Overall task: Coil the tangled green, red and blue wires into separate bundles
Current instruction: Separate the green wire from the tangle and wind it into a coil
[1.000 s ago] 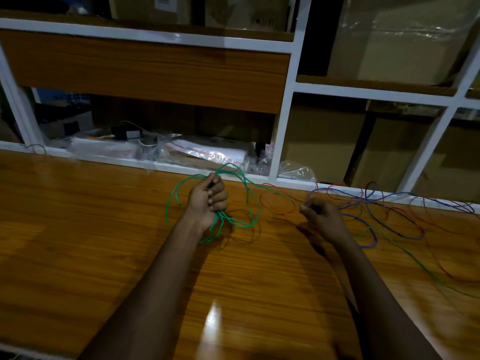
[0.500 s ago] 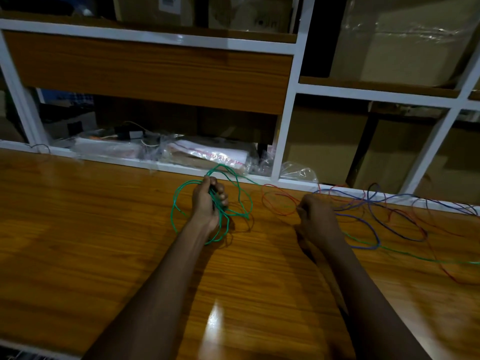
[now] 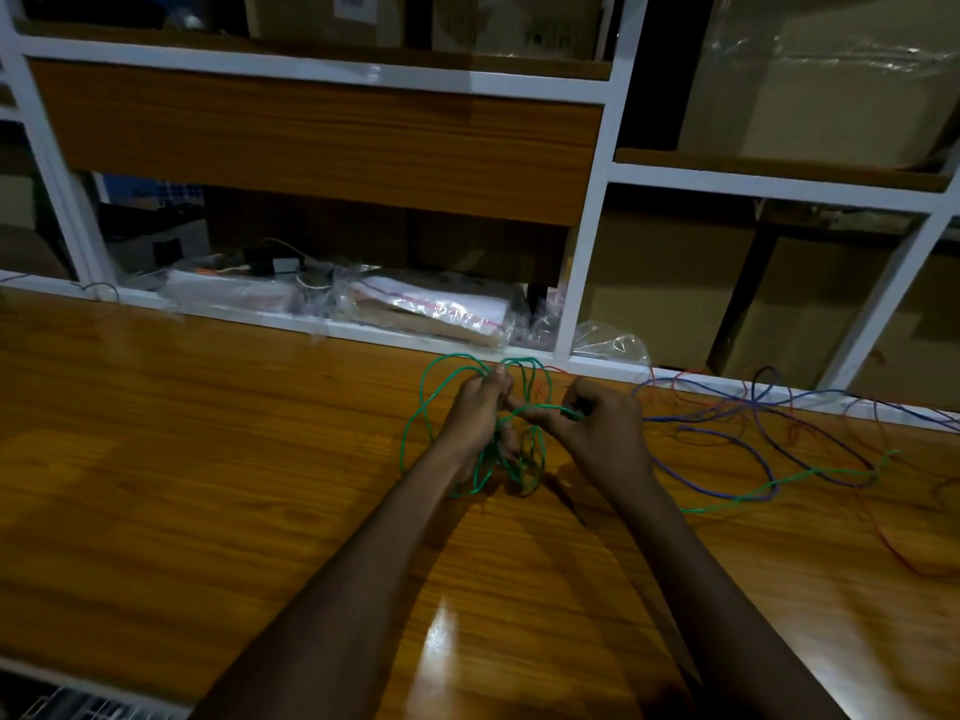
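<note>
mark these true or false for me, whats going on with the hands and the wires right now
1. The left hand holds loops of the green wire. True.
2. The right hand lies flat on the table, far from any wire. False: it pinches the green wire close beside the left hand.
3. The blue wire is wound into a neat bundle. False: it sprawls loose on the table to the right of the hands.
4. A stretch of green wire trails across the table to the right of the hands. True.
</note>
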